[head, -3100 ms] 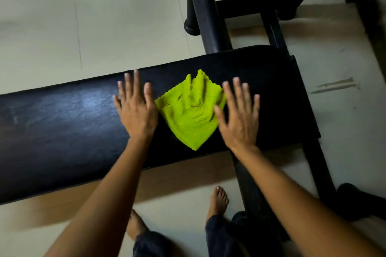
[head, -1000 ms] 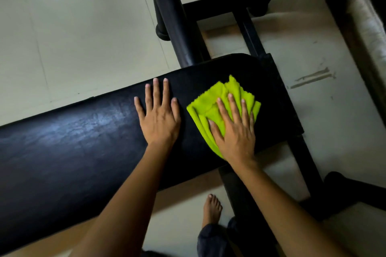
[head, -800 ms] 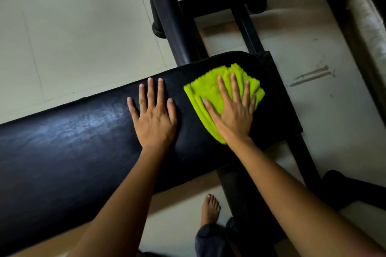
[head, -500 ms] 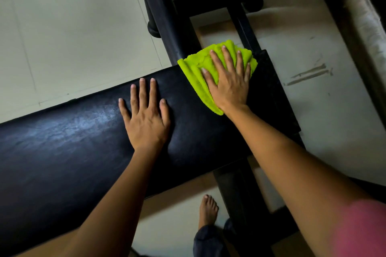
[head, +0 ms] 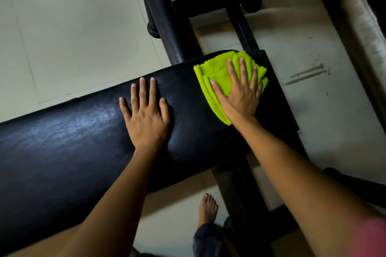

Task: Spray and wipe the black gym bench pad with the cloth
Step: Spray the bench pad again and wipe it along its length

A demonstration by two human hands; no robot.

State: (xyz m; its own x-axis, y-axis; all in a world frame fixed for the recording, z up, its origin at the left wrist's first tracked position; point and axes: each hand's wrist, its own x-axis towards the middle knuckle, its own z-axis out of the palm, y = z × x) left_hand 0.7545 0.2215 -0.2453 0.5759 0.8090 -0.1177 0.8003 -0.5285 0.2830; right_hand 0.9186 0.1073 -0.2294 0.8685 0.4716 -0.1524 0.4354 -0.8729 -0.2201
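The black gym bench pad point(head: 73, 142) runs from the lower left to the right of centre, with a dull sheen on its left part. A folded lime-green cloth point(head: 217, 73) lies at the pad's right end, near the far edge. My right hand point(head: 240, 98) presses flat on the cloth with fingers spread, covering its right half. My left hand point(head: 146, 119) rests flat and empty on the pad, a hand's width left of the cloth. No spray bottle is in view.
Black frame tubes point(head: 165, 16) rise behind the pad's right end, and a black leg point(head: 236, 183) runs under it toward me. My bare foot point(head: 207, 208) stands on the pale tiled floor point(head: 73, 37) beside that leg. A rough dark ledge point(head: 355, 16) runs along the right side.
My right hand came onto the cloth, bunched it and pushed it from the pad's near side to the far edge, then drew it slightly back. My left hand stayed flat on the pad.
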